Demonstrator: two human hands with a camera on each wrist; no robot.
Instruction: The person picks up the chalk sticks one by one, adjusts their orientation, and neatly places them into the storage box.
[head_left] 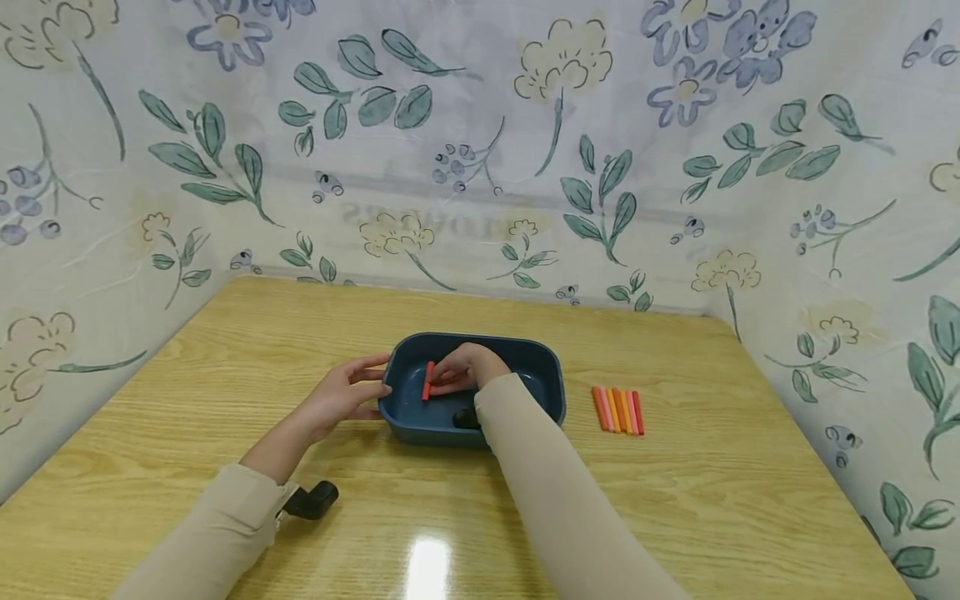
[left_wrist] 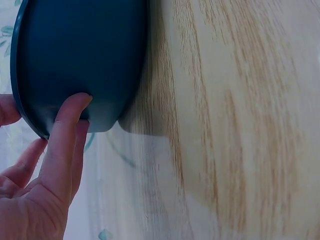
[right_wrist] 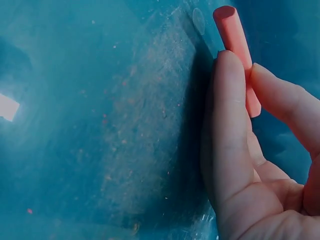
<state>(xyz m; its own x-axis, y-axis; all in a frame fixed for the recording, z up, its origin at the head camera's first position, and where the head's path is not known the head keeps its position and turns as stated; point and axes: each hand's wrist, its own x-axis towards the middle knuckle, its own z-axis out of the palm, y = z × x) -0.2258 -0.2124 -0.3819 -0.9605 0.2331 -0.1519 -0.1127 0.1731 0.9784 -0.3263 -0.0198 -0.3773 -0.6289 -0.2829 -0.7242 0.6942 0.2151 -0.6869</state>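
Observation:
A dark blue rectangular bin [head_left: 450, 436] with rounded corners stands on the wooden table. My left hand [head_left: 339, 395] touches its left end, fingers spread and fairly straight; the left wrist view shows fingertips [left_wrist: 80, 100] against the outer wall. Inside the bin, my right hand [head_left: 472, 364] pinches a red chalk stick [right_wrist: 235, 37] between thumb and fingers. From the head, this chalk [head_left: 427, 381] appears near the bin's left inner side. Whether it touches the floor of the bin is unclear. My right forearm hides part of the bin.
To the right of the bin, several red, pink and orange sticks [head_left: 618, 411] lie side by side in a row. A flowered cloth [head_left: 465, 150] hangs around the back and sides of the table [head_left: 705, 500]. Small reddish specks dot the bin's floor.

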